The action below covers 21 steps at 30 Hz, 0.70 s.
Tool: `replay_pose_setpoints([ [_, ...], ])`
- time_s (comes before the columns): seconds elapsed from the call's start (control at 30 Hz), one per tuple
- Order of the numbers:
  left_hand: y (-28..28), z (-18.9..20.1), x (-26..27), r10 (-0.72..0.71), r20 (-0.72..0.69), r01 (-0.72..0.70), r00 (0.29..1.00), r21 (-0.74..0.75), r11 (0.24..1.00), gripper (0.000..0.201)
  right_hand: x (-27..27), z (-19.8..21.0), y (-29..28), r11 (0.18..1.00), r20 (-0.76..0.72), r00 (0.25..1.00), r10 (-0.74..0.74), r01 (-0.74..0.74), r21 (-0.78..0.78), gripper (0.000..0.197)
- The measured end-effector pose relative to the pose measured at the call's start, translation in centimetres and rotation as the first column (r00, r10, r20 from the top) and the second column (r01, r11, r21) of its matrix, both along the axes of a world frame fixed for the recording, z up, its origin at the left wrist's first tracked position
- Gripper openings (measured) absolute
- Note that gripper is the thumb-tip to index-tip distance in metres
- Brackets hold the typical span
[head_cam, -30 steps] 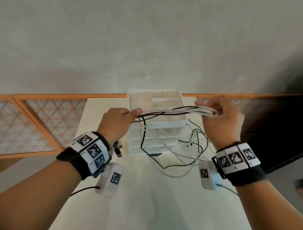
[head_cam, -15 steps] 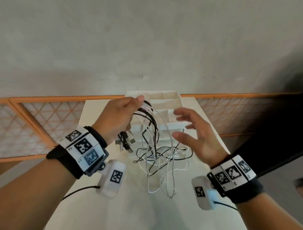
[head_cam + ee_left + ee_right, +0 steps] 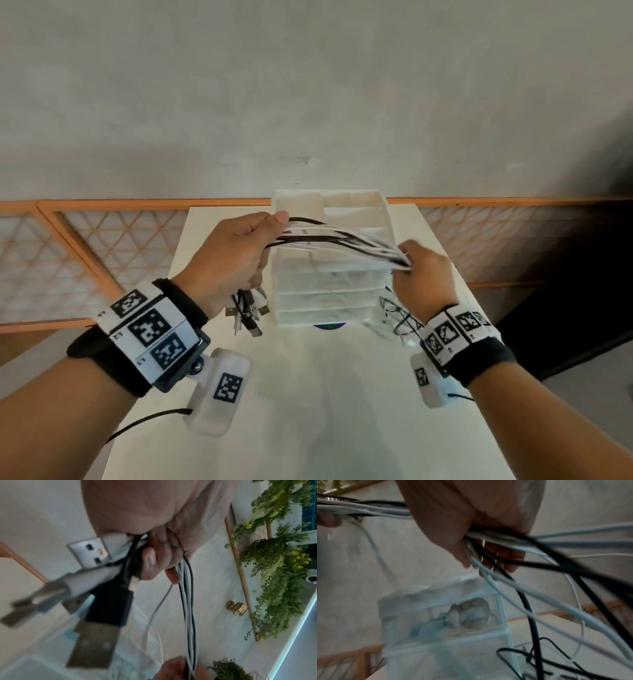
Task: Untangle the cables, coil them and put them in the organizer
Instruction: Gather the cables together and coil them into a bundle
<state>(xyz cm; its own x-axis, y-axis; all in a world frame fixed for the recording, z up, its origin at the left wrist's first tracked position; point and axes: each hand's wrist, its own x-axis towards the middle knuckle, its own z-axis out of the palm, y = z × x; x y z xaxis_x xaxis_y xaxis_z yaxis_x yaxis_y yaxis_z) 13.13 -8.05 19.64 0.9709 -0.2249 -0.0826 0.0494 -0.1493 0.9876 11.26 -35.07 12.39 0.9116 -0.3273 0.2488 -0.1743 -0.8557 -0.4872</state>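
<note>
A bundle of black and white cables [image 3: 346, 241] stretches between my two hands above the organizer [image 3: 330, 298], a white translucent box of drawers with open top compartments. My left hand [image 3: 236, 253] grips one end of the bundle; several USB plugs [image 3: 248, 310] hang below it, seen close in the left wrist view as plugs [image 3: 96, 612]. My right hand [image 3: 419, 274] grips the cables [image 3: 496, 536] at the other end. Loose tangled cable [image 3: 399, 317] trails down onto the table under the right hand.
The organizer stands at the far middle of the white table [image 3: 308, 411], against a grey wall. An orange lattice rail [image 3: 85, 246] runs behind the table on both sides. A small blue-green object [image 3: 330, 326] lies at the organizer's foot.
Half a second ago the right hand was open and the cables hung in loops from the left hand. Now the right hand holds the bundle and has drawn it out to the right.
</note>
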Motion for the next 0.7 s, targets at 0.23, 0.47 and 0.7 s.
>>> replay_pose_setpoints([
  [0.23,-2.7,0.5,-0.7,-0.15,0.051,0.153,0.987,-0.078,0.985,0.039,-2.5,1.6,4.5,0.712,0.097,0.823,0.56,-0.538,0.451,0.096],
  [0.47,-1.0,-0.8,-1.2,-0.192,0.049,0.196,0.98,-0.085,0.977,0.048,-0.9,2.2,1.8,0.897,0.07,0.997,-0.035,0.0,0.441,0.021],
  [0.7,0.6,-8.4,-0.3,-0.183,-0.108,0.204,0.977,0.229,0.952,0.053,-0.2,4.6,-0.1,0.911,0.338,0.916,-0.214,0.062,0.408,0.031],
])
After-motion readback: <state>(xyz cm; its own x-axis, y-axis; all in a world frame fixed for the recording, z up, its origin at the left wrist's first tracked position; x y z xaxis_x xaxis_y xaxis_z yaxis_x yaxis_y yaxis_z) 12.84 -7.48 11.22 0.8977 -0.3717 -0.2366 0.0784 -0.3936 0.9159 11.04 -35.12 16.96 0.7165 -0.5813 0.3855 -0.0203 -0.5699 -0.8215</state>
